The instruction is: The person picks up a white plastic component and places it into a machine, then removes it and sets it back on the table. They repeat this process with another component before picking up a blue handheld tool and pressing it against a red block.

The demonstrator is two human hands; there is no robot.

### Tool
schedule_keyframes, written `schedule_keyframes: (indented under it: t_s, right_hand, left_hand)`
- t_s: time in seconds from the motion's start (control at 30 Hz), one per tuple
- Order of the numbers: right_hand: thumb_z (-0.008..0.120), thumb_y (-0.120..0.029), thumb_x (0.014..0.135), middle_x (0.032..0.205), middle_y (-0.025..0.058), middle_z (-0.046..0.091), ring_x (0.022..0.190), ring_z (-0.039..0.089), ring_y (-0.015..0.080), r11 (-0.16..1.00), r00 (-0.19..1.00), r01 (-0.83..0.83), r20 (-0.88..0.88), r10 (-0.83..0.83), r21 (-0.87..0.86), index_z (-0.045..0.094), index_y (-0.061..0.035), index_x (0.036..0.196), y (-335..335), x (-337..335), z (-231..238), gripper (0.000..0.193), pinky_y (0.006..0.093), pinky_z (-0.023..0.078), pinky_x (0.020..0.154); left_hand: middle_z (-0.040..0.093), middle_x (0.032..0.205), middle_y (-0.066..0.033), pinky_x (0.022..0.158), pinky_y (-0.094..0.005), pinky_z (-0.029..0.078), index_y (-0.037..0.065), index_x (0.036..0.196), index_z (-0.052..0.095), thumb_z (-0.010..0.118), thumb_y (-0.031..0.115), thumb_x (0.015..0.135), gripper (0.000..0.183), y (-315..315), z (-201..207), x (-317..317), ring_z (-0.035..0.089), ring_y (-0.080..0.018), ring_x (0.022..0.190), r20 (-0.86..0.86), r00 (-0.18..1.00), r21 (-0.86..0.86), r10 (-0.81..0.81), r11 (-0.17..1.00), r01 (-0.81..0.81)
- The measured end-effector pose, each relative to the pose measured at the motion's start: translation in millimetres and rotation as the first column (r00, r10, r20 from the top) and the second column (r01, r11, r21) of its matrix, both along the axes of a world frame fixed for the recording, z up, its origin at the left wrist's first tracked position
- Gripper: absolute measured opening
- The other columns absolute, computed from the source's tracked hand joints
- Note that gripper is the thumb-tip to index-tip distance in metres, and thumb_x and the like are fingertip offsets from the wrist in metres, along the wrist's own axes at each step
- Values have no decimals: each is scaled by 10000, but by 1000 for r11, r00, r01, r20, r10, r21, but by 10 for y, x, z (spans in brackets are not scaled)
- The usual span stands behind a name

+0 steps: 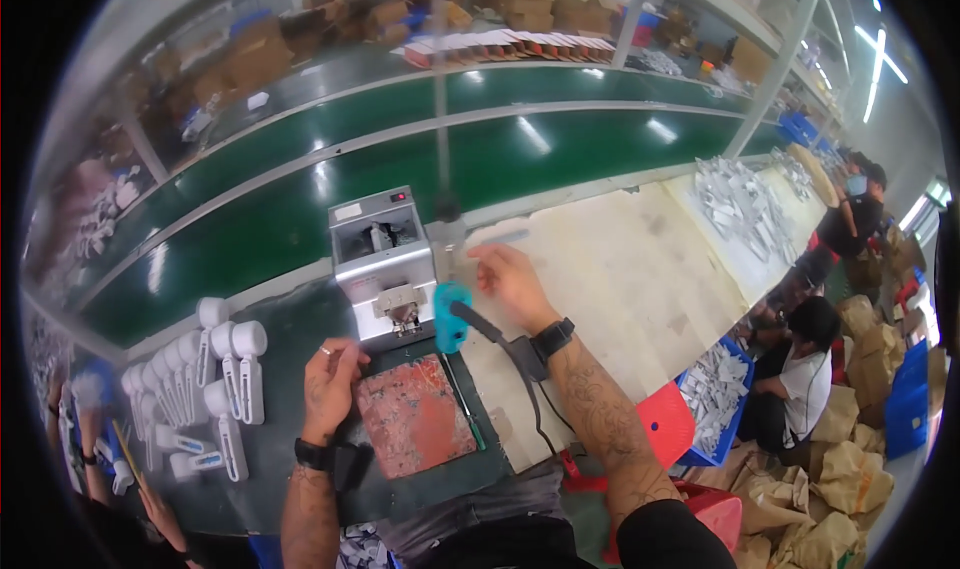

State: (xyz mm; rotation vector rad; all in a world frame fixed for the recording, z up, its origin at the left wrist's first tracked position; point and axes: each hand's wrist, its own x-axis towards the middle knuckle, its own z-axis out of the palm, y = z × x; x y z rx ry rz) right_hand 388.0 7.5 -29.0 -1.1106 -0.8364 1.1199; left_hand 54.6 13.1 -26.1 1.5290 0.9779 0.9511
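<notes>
My left hand is at the left edge of a worn reddish square board, its fingers curled together. Whatever may be in them is too small to make out. My right hand is raised over the cardboard-covered bench, thumb and fingers loosely bent and apart, with nothing visible in it. Just left of it hangs a teal powered screwdriver with a black cable. A grey metal box-shaped screw feeder stands beyond the board. Along the board's right side lies a thin screwdriver with a green handle.
Several white spoon-shaped devices stand and lie on the left. A green conveyor runs behind the bench. Grey-white parts are piled at the far right and in a blue crate. A red stool and seated people are right; a co-worker's hands are left.
</notes>
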Motion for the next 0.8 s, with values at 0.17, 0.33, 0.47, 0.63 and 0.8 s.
schedule_keyframes:
  t_s: [0.17,0.33,0.47,0.63,0.8]
  right_hand:
    - [585,-271,995,841,-21,622,780,555,62,981,977,0,210,-41,194,683,-39,1104,47,-33,-219,274,219,450,682]
    - [652,-220,970,791,-25,594,690,538,86,998,980,52,-189,-56,-27,693,-76,1066,272,231,-778,178,238,447,594]
    - [609,-244,1000,791,-34,532,689,467,45,1000,992,-17,-123,17,6,635,-35,1146,150,701,-852,256,204,370,566]
    - [570,-301,1025,793,-34,510,682,462,40,998,998,-56,-16,56,-31,612,-25,1179,205,415,-646,318,197,354,564]
    - [588,-347,1012,739,-59,482,642,445,35,997,999,30,42,-27,-66,612,-42,1189,222,389,-572,353,188,334,548]
  left_hand:
    - [712,930,-24,661,-214,478,44,1073,651,556,129,1018,139,7,-41,-129,572,-55,743,3,1000,24,1,1000,-2]
    - [730,953,-34,680,-260,542,48,1132,661,567,135,1001,183,-22,-206,-246,642,-88,779,60,998,15,-18,1000,17]
    - [699,908,-47,625,-269,544,45,1074,663,505,180,993,223,179,8,-55,639,-105,709,32,992,-138,-126,982,129]
    - [706,864,-63,610,-302,538,34,1065,655,498,132,994,198,218,-65,-181,656,-145,674,22,1000,69,-20,997,18]
    - [700,823,-88,675,-332,526,26,1040,635,511,127,990,168,188,-96,-170,680,-201,748,45,999,135,-32,991,25]
